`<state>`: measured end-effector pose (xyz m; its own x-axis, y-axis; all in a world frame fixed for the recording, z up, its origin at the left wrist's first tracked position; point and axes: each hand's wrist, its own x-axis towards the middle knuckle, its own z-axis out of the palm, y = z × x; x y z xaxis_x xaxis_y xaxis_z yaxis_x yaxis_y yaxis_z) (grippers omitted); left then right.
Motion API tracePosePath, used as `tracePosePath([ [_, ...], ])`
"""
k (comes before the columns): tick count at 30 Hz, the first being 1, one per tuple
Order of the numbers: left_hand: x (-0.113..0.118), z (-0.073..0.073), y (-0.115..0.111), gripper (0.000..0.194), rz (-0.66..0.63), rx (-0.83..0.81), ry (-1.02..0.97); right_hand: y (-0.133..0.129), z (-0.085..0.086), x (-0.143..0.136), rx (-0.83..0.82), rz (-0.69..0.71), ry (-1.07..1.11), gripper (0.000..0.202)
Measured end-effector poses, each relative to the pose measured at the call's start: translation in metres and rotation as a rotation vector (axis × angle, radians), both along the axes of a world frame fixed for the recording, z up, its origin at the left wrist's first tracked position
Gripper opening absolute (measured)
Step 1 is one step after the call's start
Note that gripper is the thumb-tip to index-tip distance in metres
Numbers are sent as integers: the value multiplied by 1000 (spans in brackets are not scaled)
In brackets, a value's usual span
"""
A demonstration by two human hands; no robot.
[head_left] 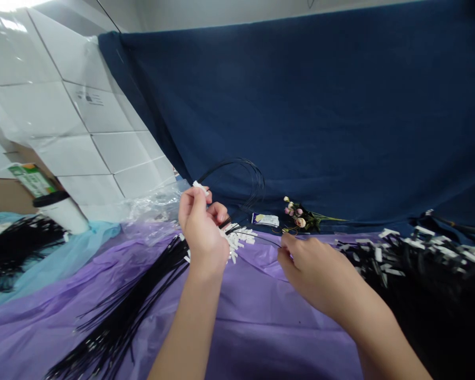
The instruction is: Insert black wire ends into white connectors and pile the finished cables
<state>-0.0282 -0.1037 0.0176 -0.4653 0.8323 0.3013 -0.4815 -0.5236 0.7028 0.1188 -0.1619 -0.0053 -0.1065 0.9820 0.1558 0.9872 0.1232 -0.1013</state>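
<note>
Between the thumb and fingers of my left hand [201, 224] is a small bunch of white tabs [200, 187]. Thin black cords [257, 177] run from these tabs in a wide loop above and to the right. My right hand [316, 269], lower and to the right, pinches one black cord [267, 241] that stretches toward the left. Under my left hand lies a thick bundle of black cords [142, 295], with white tabs [239, 240] at its far end. Part of the bundle is hidden by my left wrist.
A purple sheet [277, 332] covers the table. Another heap of black cords with white tabs [419, 253] lies right. Artificial flowers [298, 214] and a small packet [266, 219] lie by the navy cloth [301, 105]. Left are a lidded cup [63, 211], dark strands [19, 248] and white boxes [103, 105].
</note>
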Motion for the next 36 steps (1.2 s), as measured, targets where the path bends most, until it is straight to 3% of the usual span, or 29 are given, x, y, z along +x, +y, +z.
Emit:
tracePosePath([
  [7, -3, -1, 1, 22, 2, 4, 7, 5, -3, 8, 169, -53, 175, 19],
  [11, -3, 1, -1, 21, -1, 7, 24, 7, 0, 8, 512, 22, 600, 15],
  [15, 2, 1, -3, 25, -69, -12, 49, -1, 6, -6, 790, 236, 1161, 12],
  [18, 8, 0, -6, 26, -143, -31, 70, -7, 11, -14, 925, 262, 1422, 9],
  [21, 14, -3, -8, 25, -189, -41, 87, -9, 15, -12, 907, 258, 1557, 12],
  [26, 18, -6, -8, 24, -238, -34, 122, -9, 14, -7, 673, 398, 1608, 20],
  [29, 18, -7, -7, 22, -277, -22, 156, -8, 11, -8, 534, 362, 1493, 15],
  [32, 18, -7, -6, 21, -299, -8, 176, -5, 9, -9, 548, 294, 1360, 6],
  [36, 18, -6, -6, 18, -321, 20, 154, -2, 8, -8, 643, 203, 1263, 10],
])
